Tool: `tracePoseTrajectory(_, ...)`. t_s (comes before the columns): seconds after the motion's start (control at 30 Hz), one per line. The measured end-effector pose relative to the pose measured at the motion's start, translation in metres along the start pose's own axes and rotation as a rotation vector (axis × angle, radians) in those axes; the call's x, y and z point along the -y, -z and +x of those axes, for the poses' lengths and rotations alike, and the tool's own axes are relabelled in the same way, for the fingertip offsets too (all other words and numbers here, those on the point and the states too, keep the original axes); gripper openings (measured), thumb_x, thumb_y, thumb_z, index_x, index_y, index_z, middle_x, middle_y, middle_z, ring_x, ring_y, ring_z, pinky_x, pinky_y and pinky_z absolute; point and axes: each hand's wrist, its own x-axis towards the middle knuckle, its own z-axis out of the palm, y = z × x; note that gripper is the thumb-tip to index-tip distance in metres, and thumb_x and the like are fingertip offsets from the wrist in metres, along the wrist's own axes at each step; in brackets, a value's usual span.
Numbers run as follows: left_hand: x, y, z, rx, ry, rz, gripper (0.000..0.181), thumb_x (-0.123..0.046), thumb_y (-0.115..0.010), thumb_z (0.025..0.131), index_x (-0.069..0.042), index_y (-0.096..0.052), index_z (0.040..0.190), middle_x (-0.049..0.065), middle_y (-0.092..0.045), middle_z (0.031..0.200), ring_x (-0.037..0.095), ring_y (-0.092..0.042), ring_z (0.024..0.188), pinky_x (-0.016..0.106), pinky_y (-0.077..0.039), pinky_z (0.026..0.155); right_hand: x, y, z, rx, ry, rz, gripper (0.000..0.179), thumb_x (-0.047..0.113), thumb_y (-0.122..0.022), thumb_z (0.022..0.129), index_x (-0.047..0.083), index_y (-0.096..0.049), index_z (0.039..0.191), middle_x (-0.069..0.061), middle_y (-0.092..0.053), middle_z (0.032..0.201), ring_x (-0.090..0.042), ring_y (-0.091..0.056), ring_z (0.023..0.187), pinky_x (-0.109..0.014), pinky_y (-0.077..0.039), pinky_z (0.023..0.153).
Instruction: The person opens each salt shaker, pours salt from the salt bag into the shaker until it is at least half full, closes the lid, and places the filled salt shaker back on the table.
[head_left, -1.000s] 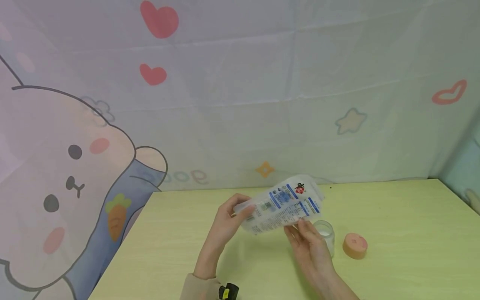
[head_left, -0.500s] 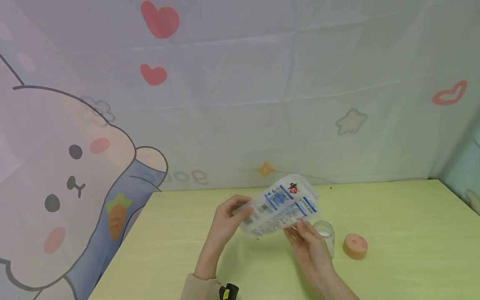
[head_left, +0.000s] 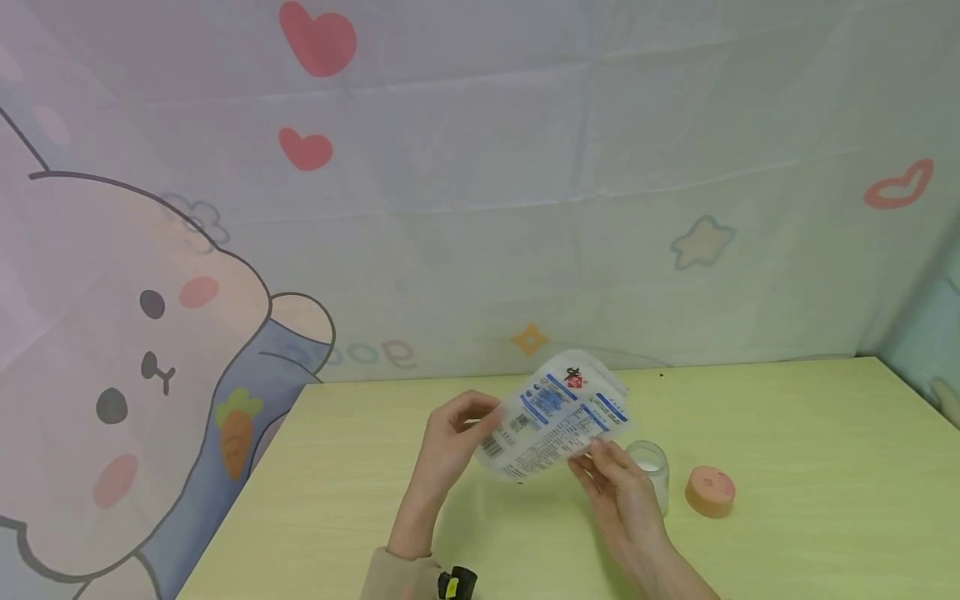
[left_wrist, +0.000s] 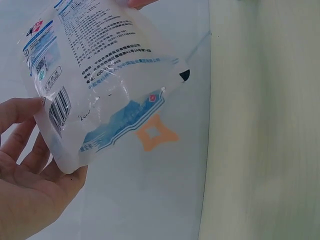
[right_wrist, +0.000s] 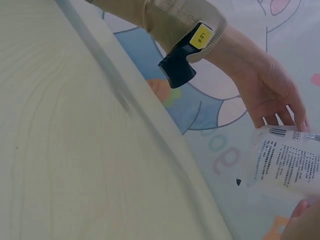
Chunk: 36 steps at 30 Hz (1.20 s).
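A white translucent plastic bag with blue and black print is held above the table, tilted with its right end higher. My left hand pinches its left end, thumb on the printed face. At the lower right edge my right hand grips the bag between thumb and fingers. In the left wrist view, a barcode shows on the bag beside the left fingers. Behind the right hand stands an uncapped glass jar, partly hidden, with something white inside. The right wrist view catches only part of the right hand.
A round orange-pink lid lies right of the jar, apart from it. The pale yellow-green table ends at the back against a printed cloth. A black wrist device sits on the left sleeve.
The bag has turned in my hands. Its upper right end has shifted left and the slant is steeper. Both hands stay almost in place; jar and lid are unmoved.
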Motion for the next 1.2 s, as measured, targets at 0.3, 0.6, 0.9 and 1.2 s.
tracePoseTrajectory(0.3,0.001,0.006,0.0,0.016,0.006,0.075,0.01,-0.009,-0.066,0.089,-0.008,-0.07,0.098,0.012,-0.069,0.1,0.015,-0.065,0.089,0.031,-0.053,0.082,-0.001,0.0,0.0,-0.002,0.003,0.009,0.022,0.016,-0.053,0.098,0.027,-0.072,0.095,0.011,-0.07,0.097,-0.005,-0.062,0.096,-0.021,-0.048,0.098)
tracePoseTrajectory(0.6,0.002,0.016,-0.002,0.047,0.007,0.145,0.011,-0.008,-0.067,0.088,-0.005,-0.07,0.098,0.014,-0.069,0.1,0.013,-0.064,0.09,0.029,-0.053,0.083,-0.004,0.0,0.002,0.023,0.039,-0.009,0.026,0.013,-0.054,0.098,0.027,-0.074,0.09,0.011,-0.071,0.094,-0.004,-0.063,0.091,-0.02,-0.05,0.094)
tracePoseTrajectory(0.9,0.0,0.02,-0.004,0.066,0.045,0.175,0.008,-0.006,-0.068,0.086,-0.004,-0.07,0.094,0.014,-0.07,0.098,0.016,-0.063,0.09,0.03,-0.051,0.083,-0.004,-0.002,0.005,0.003,0.055,-0.09,0.029,0.009,-0.053,0.097,0.028,-0.073,0.089,0.011,-0.071,0.094,-0.003,-0.064,0.092,-0.019,-0.05,0.093)
tracePoseTrajectory(1.2,0.003,0.022,-0.004,0.117,0.066,0.216,0.006,-0.004,-0.067,0.086,-0.006,-0.07,0.091,0.011,-0.071,0.097,0.016,-0.063,0.091,0.031,-0.051,0.082,-0.009,0.005,0.017,-0.037,0.078,-0.128,0.026,0.009,-0.056,0.095,0.026,-0.073,0.086,0.011,-0.072,0.092,-0.004,-0.066,0.089,-0.02,-0.052,0.09)
